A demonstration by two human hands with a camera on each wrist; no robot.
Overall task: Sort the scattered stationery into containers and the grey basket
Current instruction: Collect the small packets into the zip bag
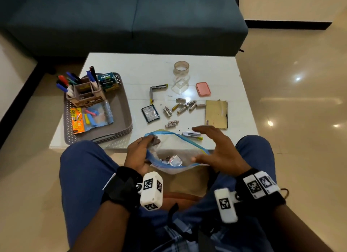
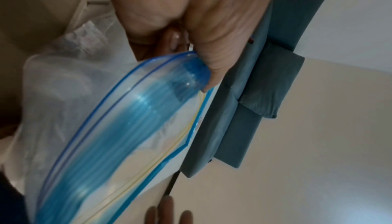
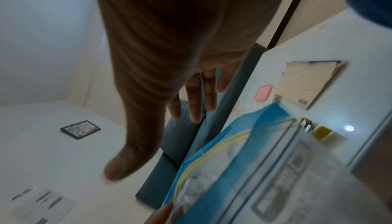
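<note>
White low table (image 1: 131, 64) before a teal sofa (image 1: 112, 17); grey basket (image 1: 124, 118) at left holding markers, batteries (image 1: 180, 107) scattered mid-table; zip bag (image 1: 174, 152) at near edge, mouth gaping, pinched by left hand (image 1: 139, 154); right hand (image 1: 216, 148) spread flat, empty

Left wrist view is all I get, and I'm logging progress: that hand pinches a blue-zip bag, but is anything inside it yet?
Observer: Yes. The head view shows small silvery wrapped pieces at the bottom of the zip bag.
Operator: What is the other hand doing?
Observer: The right hand is open over the bag's mouth, fingers spread, holding nothing.
Operator: Is much left to sort?
Observer: A cluster of batteries lies loose on the table, outside the grey basket.
</note>
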